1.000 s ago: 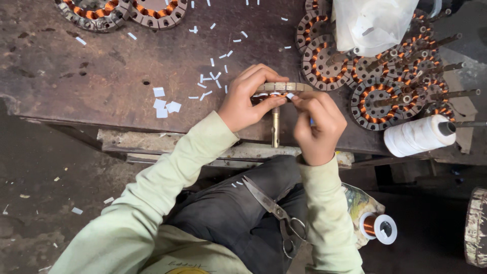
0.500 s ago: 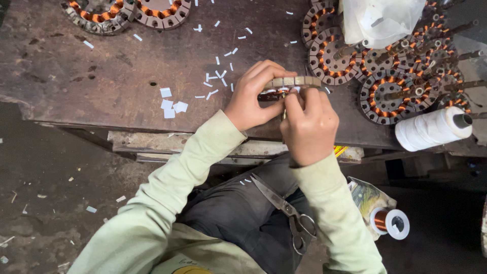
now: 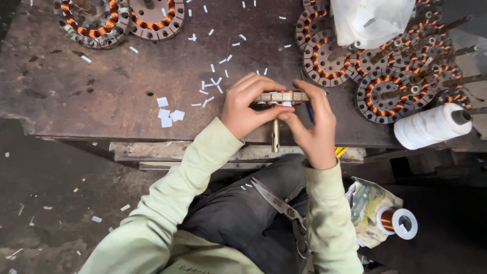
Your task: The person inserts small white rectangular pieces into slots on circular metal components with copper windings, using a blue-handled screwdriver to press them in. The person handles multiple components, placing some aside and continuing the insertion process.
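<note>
Pale-green sleeves lead to our left hand (image 3: 248, 106) and right hand (image 3: 312, 124), both pinching a stator core (image 3: 281, 96) held edge-on over the workbench (image 3: 101, 101) edge, its shaft (image 3: 275, 136) pointing down. White paper scraps (image 3: 170, 114) litter the dark metal; scissors (image 3: 281, 208) rest on our lap.

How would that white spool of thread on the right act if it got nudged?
The white thread spool lies on its side at the bench edge, so it would probably roll, perhaps off the edge. Its tapered shape suggests it would curve, not roll straight. Fully wound, it looks fairly light and soft to grip.
</note>
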`<control>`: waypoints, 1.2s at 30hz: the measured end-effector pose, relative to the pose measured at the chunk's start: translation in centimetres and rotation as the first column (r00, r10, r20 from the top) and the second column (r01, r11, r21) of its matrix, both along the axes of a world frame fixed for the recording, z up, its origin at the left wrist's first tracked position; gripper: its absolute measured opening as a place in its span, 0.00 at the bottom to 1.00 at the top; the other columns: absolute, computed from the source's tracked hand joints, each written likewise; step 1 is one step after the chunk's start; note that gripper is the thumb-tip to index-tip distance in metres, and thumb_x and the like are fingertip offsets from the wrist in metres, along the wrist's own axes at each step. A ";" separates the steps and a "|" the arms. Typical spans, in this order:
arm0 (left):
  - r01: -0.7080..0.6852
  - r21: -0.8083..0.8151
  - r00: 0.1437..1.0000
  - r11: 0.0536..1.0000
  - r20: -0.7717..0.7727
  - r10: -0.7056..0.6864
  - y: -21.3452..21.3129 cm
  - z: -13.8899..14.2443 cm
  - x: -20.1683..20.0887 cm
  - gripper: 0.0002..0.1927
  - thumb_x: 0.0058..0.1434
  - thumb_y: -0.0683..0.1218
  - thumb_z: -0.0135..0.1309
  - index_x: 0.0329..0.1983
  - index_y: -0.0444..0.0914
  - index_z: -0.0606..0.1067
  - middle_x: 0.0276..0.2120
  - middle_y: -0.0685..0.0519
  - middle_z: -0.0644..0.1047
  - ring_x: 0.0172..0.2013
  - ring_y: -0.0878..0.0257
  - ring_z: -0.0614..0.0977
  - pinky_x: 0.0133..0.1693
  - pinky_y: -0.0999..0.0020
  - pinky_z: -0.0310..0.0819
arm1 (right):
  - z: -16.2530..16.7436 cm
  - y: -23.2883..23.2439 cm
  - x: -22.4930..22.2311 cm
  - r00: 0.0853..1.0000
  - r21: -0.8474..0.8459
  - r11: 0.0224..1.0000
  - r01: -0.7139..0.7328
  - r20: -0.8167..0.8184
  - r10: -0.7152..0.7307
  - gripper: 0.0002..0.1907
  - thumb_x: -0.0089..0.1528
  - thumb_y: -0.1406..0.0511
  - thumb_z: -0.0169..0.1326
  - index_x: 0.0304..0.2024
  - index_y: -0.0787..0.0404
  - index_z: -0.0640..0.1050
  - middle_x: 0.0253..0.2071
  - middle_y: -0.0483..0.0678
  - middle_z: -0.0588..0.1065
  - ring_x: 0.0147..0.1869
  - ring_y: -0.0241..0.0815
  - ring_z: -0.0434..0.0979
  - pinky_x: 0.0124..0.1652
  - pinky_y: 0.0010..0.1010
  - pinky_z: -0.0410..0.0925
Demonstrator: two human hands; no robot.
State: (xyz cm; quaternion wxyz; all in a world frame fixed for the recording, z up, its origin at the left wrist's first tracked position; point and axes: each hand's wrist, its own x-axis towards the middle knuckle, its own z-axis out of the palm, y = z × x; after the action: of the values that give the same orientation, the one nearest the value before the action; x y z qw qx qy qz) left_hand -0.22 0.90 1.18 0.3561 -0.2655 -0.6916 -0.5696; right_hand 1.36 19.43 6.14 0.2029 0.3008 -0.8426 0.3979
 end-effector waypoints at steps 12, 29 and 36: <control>-0.026 -0.216 0.987 0.976 -0.159 -0.009 0.8 -1.4 -0.1 0.19 0.55 0.44 0.70 0.47 0.36 0.76 0.44 0.48 0.82 0.46 0.52 0.83 0.51 0.57 0.73 | -4.9 1.9 0.0 0.997 -0.160 0.987 0.036 -0.069 -0.047 0.19 0.60 0.70 0.65 0.52 0.69 0.76 0.55 0.56 0.78 0.66 0.53 0.78 0.68 0.41 0.69; -0.136 -0.227 0.988 0.965 -0.099 0.116 1.0 -0.8 -0.3 0.17 0.59 0.45 0.67 0.48 0.35 0.76 0.41 0.48 0.81 0.41 0.52 0.81 0.47 0.58 0.73 | -4.0 1.2 -1.5 0.999 -0.209 0.978 0.017 0.032 -0.011 0.18 0.61 0.67 0.66 0.51 0.67 0.77 0.54 0.54 0.78 0.64 0.49 0.79 0.65 0.38 0.70; -0.181 -0.134 0.983 0.974 -0.027 0.179 -1.0 0.4 0.9 0.17 0.57 0.43 0.68 0.48 0.36 0.78 0.42 0.49 0.81 0.44 0.52 0.80 0.49 0.59 0.72 | -1.3 -0.7 -1.6 0.986 -0.040 0.994 -0.107 -0.135 0.100 0.30 0.56 0.64 0.68 0.59 0.65 0.74 0.63 0.56 0.73 0.72 0.55 0.69 0.70 0.42 0.63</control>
State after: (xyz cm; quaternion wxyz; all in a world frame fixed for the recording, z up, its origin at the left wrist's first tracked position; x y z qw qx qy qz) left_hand 0.64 -0.07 1.55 0.3925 -0.2296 -0.7474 -0.4844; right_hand -0.25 18.73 4.82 0.2445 0.3652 -0.8009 0.4066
